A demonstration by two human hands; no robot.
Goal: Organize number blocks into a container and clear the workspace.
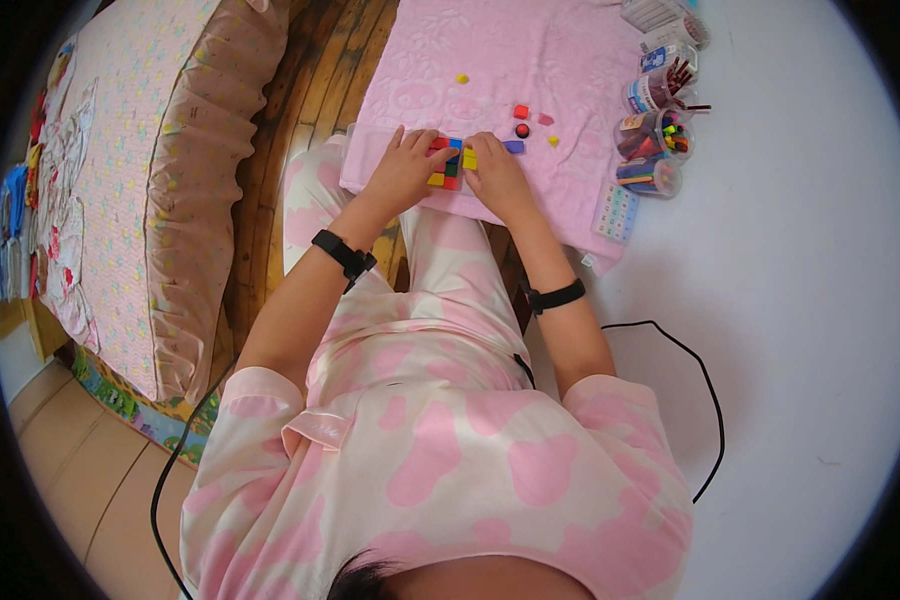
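Note:
A small grid of coloured toy blocks (pixel 452 171), in red, blue, yellow and green, lies between my hands on the pink cloth. My left hand (pixel 406 172) bends over its left side, thumb and forefinger closed about a red block (pixel 438 144). From the right, my right hand (pixel 498 178) reaches in with thumb and fingers around a yellow block (pixel 470 159) at the grid's edge. A blue block (pixel 514 147) lies just beyond the right knuckles. Farther off are a red block (pixel 521 112), a round red-and-black piece (pixel 522 131) and small yellow pieces (pixel 553 141).
The pink cloth (pixel 420 60) covers the low table. Along its right side stand clear tubs of pens (pixel 660 135) and brown sticks (pixel 675 78). A card of small squares (pixel 616 212) lies near the corner. To the left is a bed (pixel 120 200); a black cable (pixel 705 375) loops at right.

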